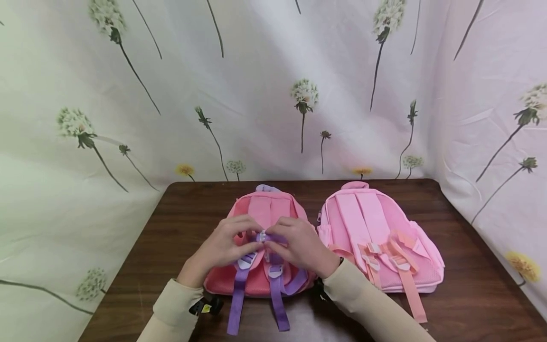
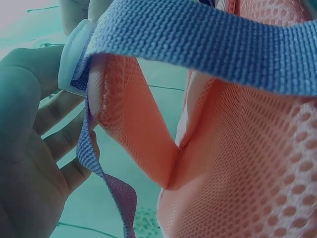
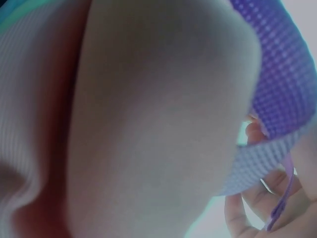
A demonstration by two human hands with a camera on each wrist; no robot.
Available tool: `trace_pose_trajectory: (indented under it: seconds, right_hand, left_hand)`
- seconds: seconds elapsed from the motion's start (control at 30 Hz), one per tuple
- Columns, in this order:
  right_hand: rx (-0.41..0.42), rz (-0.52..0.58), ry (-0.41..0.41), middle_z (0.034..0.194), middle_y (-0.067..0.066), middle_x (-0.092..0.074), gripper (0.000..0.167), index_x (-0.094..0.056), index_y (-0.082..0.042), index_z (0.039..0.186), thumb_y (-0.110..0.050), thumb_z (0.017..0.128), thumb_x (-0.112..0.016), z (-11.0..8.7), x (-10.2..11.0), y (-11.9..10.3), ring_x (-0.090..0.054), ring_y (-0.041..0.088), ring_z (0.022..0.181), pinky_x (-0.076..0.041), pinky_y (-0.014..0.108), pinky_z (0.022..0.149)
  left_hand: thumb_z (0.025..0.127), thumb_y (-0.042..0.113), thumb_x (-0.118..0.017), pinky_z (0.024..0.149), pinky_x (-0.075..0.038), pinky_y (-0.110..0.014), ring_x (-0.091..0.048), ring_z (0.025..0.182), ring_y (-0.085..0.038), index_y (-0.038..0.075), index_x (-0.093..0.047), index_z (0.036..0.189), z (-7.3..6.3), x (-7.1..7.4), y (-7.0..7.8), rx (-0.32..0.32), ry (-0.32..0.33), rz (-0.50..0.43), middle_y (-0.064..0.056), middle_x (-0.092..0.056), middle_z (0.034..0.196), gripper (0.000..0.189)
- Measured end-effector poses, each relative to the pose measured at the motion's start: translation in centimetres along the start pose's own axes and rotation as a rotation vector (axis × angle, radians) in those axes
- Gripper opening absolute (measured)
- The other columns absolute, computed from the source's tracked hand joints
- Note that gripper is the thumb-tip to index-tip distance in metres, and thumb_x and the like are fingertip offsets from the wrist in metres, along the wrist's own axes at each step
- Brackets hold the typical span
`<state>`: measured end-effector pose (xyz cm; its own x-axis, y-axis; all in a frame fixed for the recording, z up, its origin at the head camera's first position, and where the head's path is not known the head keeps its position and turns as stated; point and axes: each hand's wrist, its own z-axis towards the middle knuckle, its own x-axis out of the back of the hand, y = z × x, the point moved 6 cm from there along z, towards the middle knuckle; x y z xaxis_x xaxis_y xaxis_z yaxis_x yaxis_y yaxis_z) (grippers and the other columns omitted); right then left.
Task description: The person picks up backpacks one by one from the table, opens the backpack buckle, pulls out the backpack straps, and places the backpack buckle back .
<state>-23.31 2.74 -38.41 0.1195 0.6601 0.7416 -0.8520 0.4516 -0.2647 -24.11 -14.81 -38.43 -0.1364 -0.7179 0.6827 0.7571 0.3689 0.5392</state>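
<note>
A coral-pink backpack (image 1: pixel 282 204) lies with its shoulder straps facing up. Above its middle, a white plastic chest buckle (image 1: pixel 262 236) on a purple strap (image 1: pixel 278 236) is pinched from both sides. My left hand (image 1: pixel 228 240) has thumb and fingertips on its left end, and my right hand (image 1: pixel 301 242) grips the purple webbing at its right end. Purple strap tails (image 1: pixel 278 304) hang towards the front edge. In the left wrist view, a pale buckle (image 2: pixel 74 57) stands against the fingers. A large pale blurred surface (image 3: pixel 163 119) hides much of the right wrist view.
To the right lies a lighter pink backpack (image 1: pixel 423 251) with peach straps (image 1: pixel 413 294), close beside the coral one. Both rest on a dark wooden table (image 1: pixel 158 247). A flower-printed cloth (image 1: pixel 256 95) hangs behind and at the sides.
</note>
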Motion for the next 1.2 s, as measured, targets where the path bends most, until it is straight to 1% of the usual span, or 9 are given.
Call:
trace_pose_trajectory:
  seconds: [0.13,0.27,0.43,0.53,0.67,0.83,1.0,1.2]
  right_hand:
    - [-0.011,-0.005,-0.022,0.097,-0.001,-0.072,0.026,-0.078,-0.012,0.113,-0.027,0.092,-0.083,-0.07,0.02,0.09,-0.064,0.008,0.08,-0.058,0.024,0.075]
    - [-0.045,0.004,-0.047,0.099,0.001,-0.071,0.032,-0.075,-0.011,0.117,-0.027,0.092,-0.083,-0.11,0.15,0.38,-0.062,0.01,0.079,-0.057,0.026,0.074]
    - [-0.087,0.027,-0.083,0.1,-0.001,-0.07,0.029,-0.075,-0.013,0.115,-0.029,0.093,-0.083,-0.32,0.01,0.82,-0.063,0.009,0.084,-0.057,0.025,0.077]
    - [-0.083,0.03,-0.084,0.1,-0.001,-0.07,0.027,-0.076,-0.013,0.114,-0.029,0.093,-0.083,-0.4,-0.07,0.76,-0.063,0.009,0.084,-0.057,0.025,0.076]
    - [-0.047,0.023,-0.058,0.098,0.0,-0.071,0.025,-0.077,-0.012,0.111,-0.027,0.093,-0.083,-0.34,0.04,0.37,-0.065,0.01,0.084,-0.057,0.026,0.076]
    - [-0.023,0.005,-0.043,0.098,-0.001,-0.072,0.025,-0.077,-0.012,0.112,-0.027,0.093,-0.082,-0.27,-0.06,0.17,-0.067,0.01,0.084,-0.058,0.026,0.078]
    - [-0.03,0.01,-0.049,0.099,-0.001,-0.072,0.028,-0.076,-0.012,0.114,-0.029,0.092,-0.083,-0.37,-0.23,0.13,-0.068,0.01,0.085,-0.058,0.027,0.078]
    - [-0.073,0.017,-0.079,0.101,-0.002,-0.07,0.031,-0.074,-0.013,0.115,-0.029,0.091,-0.084,-0.61,-0.37,0.51,-0.067,0.01,0.089,-0.059,0.029,0.08]
  left_hand:
    - [0.084,0.009,-0.089,0.075,-0.058,-0.031,-0.065,0.086,-0.017,0.017,-0.078,0.112,0.07,0.1,0.01,-0.004,0.009,0.008,0.008,-0.072,0.103,0.031]
    - [0.084,0.007,-0.089,0.074,-0.058,-0.031,-0.065,0.085,-0.016,0.016,-0.078,0.11,0.24,0.31,0.06,-0.013,0.019,0.016,0.007,-0.071,0.1,0.03]
    - [0.083,0.006,-0.089,0.074,-0.058,-0.031,-0.066,0.085,-0.016,0.016,-0.078,0.108,0.24,0.39,0.11,-0.01,0.025,0.013,0.007,-0.071,0.099,0.029]
    - [0.084,0.007,-0.089,0.073,-0.058,-0.031,-0.066,0.085,-0.016,0.017,-0.078,0.108,0.13,0.24,0.06,-0.005,0.02,0.01,0.007,-0.071,0.099,0.029]
    - [0.084,0.008,-0.089,0.074,-0.057,-0.03,-0.065,0.085,-0.016,0.017,-0.078,0.11,0.03,-0.03,0.01,0.009,0.008,0.005,0.008,-0.07,0.099,0.03]
    - [0.084,0.009,-0.09,0.074,-0.057,-0.03,-0.064,0.086,-0.015,0.017,-0.078,0.111,0.03,-0.14,0.01,0.018,-0.001,0.006,0.009,-0.071,0.1,0.031]
    - [0.084,0.01,-0.09,0.073,-0.056,-0.03,-0.065,0.084,-0.016,0.017,-0.079,0.109,-0.05,-0.15,0.09,0.005,-0.001,0.014,0.009,-0.071,0.097,0.028]
    - [0.084,0.009,-0.089,0.073,-0.056,-0.03,-0.065,0.084,-0.015,0.016,-0.079,0.109,-0.08,-0.03,0.05,-0.01,0.003,0.024,0.009,-0.072,0.097,0.028]
